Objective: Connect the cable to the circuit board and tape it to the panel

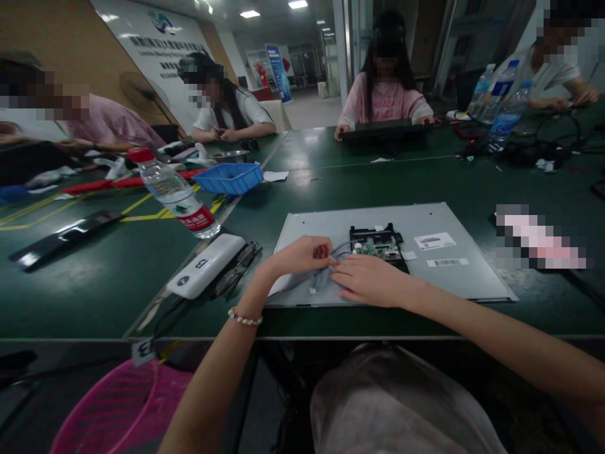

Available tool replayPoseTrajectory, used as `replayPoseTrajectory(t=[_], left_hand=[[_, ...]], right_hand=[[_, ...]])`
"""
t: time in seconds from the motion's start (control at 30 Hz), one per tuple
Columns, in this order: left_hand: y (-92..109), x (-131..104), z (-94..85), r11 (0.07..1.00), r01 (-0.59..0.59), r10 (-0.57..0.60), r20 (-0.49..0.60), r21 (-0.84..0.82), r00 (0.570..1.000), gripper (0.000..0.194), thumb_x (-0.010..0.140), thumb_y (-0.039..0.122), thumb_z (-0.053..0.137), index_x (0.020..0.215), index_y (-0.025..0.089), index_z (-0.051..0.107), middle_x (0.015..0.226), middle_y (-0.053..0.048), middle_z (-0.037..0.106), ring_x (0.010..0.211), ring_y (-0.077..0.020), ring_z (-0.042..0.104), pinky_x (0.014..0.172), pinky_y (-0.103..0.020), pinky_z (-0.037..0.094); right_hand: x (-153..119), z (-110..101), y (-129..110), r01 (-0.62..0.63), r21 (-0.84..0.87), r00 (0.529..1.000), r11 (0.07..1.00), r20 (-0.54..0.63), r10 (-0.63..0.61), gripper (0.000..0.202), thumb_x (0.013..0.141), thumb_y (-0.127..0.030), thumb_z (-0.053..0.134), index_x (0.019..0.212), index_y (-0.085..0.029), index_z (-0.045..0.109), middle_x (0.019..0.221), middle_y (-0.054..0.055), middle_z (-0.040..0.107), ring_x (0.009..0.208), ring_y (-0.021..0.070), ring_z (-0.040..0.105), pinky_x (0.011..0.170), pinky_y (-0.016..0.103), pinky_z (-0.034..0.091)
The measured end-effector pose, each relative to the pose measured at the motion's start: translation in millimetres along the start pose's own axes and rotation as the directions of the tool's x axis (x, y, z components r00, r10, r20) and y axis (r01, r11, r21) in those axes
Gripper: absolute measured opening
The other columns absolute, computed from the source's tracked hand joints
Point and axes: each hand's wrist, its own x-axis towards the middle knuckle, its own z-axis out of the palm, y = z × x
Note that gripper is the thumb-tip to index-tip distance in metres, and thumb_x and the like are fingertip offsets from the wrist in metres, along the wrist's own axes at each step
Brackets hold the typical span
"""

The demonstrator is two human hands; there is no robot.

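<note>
A flat silver display panel (pixel 401 280) lies back-side up on the green table before me. A green circuit board (pixel 373 252) in a black bracket sits on its middle. Grey cables (pixel 341 248) run from the left of the board toward my fingers, and a loose end with a pale connector (pixel 312 287) rests on the panel. My left hand (pixel 306 253) is closed, its fingertips pinching the cables. From the other side my right hand (pixel 373 279) lies low over the panel, fingertips closed on the same cables and meeting the left ones. The exact grip point is partly hidden.
Left of the panel are a white power bank (pixel 205 265), eyeglasses (pixel 239 268), a water bottle (pixel 179 198) and a blue basket (pixel 231 180). A phone (pixel 539 239) lies at right. Several people sit around the table. A pink basket (pixel 123 403) stands below the edge.
</note>
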Motion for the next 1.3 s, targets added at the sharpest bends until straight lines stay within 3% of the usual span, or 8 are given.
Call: replayPoseTrajectory(t=[0.3, 0.6, 0.9, 1.0, 1.1, 1.2, 1.3], left_hand=[[-13.5, 3.4, -1.7, 0.997, -0.036, 0.035, 0.026, 0.068, 0.999, 0.022, 0.087, 0.035, 0.051, 0.082, 0.016, 0.060, 0.070, 0.001, 0.056, 0.063, -0.0111, 0.050, 0.060, -0.022, 0.036], [-16.4, 1.6, -2.9, 1.000, -0.014, 0.014, 0.006, 0.005, 1.000, 0.023, 0.085, 0.037, 0.051, 0.082, 0.016, 0.062, 0.071, 0.000, 0.059, 0.064, -0.0122, 0.053, 0.061, -0.022, 0.039], [-20.9, -2.9, -8.0, 0.996, -0.001, 0.002, -0.021, 0.084, 1.000, 0.022, 0.086, 0.033, 0.050, 0.078, 0.016, 0.061, 0.067, 0.000, 0.058, 0.061, -0.0116, 0.052, 0.059, -0.022, 0.038], [-15.8, -3.3, -7.7, 0.996, -0.010, 0.015, -0.050, 0.088, 0.999, 0.020, 0.086, 0.034, 0.051, 0.086, 0.017, 0.061, 0.068, 0.001, 0.056, 0.061, -0.0115, 0.052, 0.059, -0.022, 0.039], [-11.6, -2.5, -5.9, 0.996, -0.003, 0.015, -0.146, 0.084, 0.989, 0.027, 0.088, 0.036, 0.050, 0.106, 0.018, 0.058, 0.081, -0.001, 0.060, 0.068, -0.0120, 0.055, 0.065, -0.023, 0.042], [-10.7, -1.4, -4.3, 0.997, 0.006, 0.012, -0.219, 0.082, 0.976, 0.034, 0.089, 0.039, 0.047, 0.115, 0.019, 0.055, 0.101, -0.005, 0.060, 0.074, -0.0125, 0.056, 0.068, -0.024, 0.045], [-10.6, -1.3, -4.8, 0.996, 0.025, -0.004, -0.243, 0.081, 0.970, 0.040, 0.090, 0.043, 0.045, 0.121, 0.020, 0.053, 0.107, -0.007, 0.060, 0.075, -0.0134, 0.056, 0.067, -0.025, 0.045]], right_hand=[[-2.8, -14.4, -18.7, 0.000, -0.059, 0.995, 0.998, 0.102, 0.006, 0.050, 0.093, -0.051, 0.041, 0.099, -0.006, 0.062, 0.098, 0.021, 0.067, 0.093, 0.0271, 0.062, 0.085, 0.039, 0.042], [-11.5, -18.6, -20.1, -0.027, -0.042, 0.998, 0.999, 0.063, 0.029, 0.040, 0.092, -0.044, 0.046, 0.089, -0.009, 0.066, 0.086, 0.015, 0.069, 0.084, 0.0255, 0.063, 0.079, 0.037, 0.043], [-17.1, -23.4, -13.8, -0.076, -0.008, 0.996, 0.997, 0.053, 0.076, 0.034, 0.093, -0.038, 0.046, 0.083, -0.013, 0.067, 0.078, 0.010, 0.069, 0.078, 0.0226, 0.063, 0.073, 0.034, 0.043], [-19.4, -23.1, -9.5, -0.113, 0.039, 0.994, 0.993, -0.004, 0.113, 0.031, 0.094, -0.036, 0.045, 0.086, -0.014, 0.067, 0.077, 0.009, 0.069, 0.077, 0.0213, 0.063, 0.071, 0.033, 0.043], [-20.9, -21.3, -3.3, -0.150, 0.086, 0.981, 0.985, -0.114, 0.159, 0.027, 0.094, -0.028, 0.044, 0.093, -0.015, 0.067, 0.084, 0.009, 0.070, 0.080, 0.0197, 0.063, 0.074, 0.032, 0.044], [-23.3, -21.2, 6.6, -0.204, 0.112, 0.951, 0.973, -0.212, 0.224, 0.027, 0.094, -0.023, 0.043, 0.094, -0.015, 0.068, 0.090, 0.009, 0.071, 0.083, 0.0193, 0.064, 0.077, 0.032, 0.045], [-28.1, -24.9, 18.9, -0.290, 0.132, 0.908, 0.948, -0.276, 0.316, 0.027, 0.094, -0.023, 0.042, 0.096, -0.016, 0.068, 0.095, 0.009, 0.071, 0.086, 0.0201, 0.064, 0.078, 0.033, 0.046]])
